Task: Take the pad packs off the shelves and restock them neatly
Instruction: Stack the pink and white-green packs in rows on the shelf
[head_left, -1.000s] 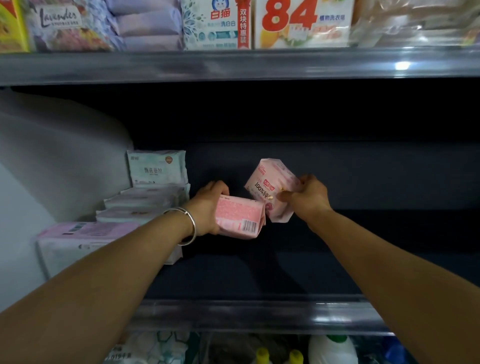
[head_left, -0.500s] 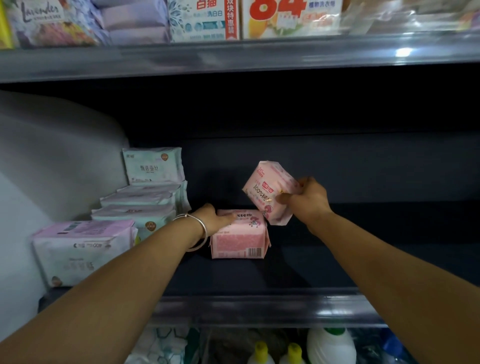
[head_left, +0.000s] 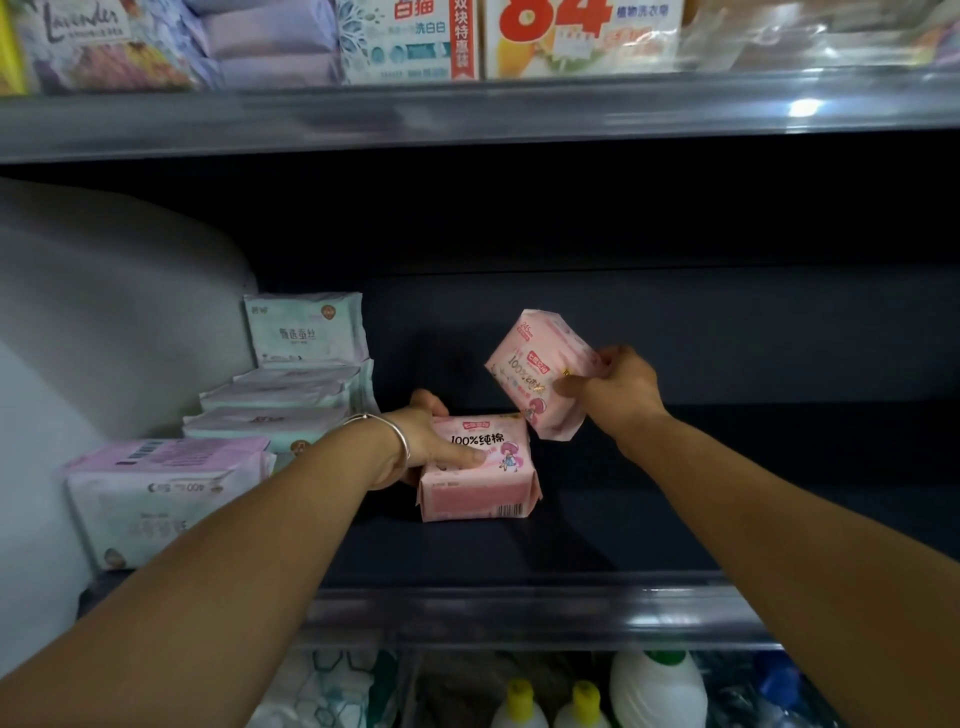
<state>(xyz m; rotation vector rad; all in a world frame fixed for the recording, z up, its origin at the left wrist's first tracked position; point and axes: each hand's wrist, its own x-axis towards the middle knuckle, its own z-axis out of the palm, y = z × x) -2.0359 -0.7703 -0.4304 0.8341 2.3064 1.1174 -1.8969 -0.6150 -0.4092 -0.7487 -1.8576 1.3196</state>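
1. Right now the flat pink plastic-wrapped pad pack printed "100%" (head_left: 478, 467) lies on the dark shelf board (head_left: 727, 493), near the middle and just right of the pale stacks. The left hand (head_left: 431, 447) grips its left end, thumb laid across the top face and fingers curled behind.
2. A second pink plastic-wrapped pad pack (head_left: 540, 374) is held tilted in the air, above and to the right of the first. The right hand (head_left: 618, 389) pinches its right edge, thumb in front, fingers wrapped behind.
3. To do this step well, I judge the lying pack should be squared with its printed face forward and pushed flush against its neighbours before the left hand lets go. The tilted pack then wants levelling and setting on top or just beside, edges aligned.
4. Soft wrappers slide and slump, so a light press after placing would probably help.
5. To the left stand the mint-white soft pad packs (head_left: 280, 400), several stacked flat with one upright behind, and in front of them a larger lilac-and-white wrapped pack (head_left: 156, 499). They bound the row on that side.
6. A silver bangle (head_left: 395, 436) sits on the left wrist and could catch on the wrappers.
7. Overhead, the grey metal upper shelf edge (head_left: 467, 114) limits lifting room; the board to the right of the hands looks free.
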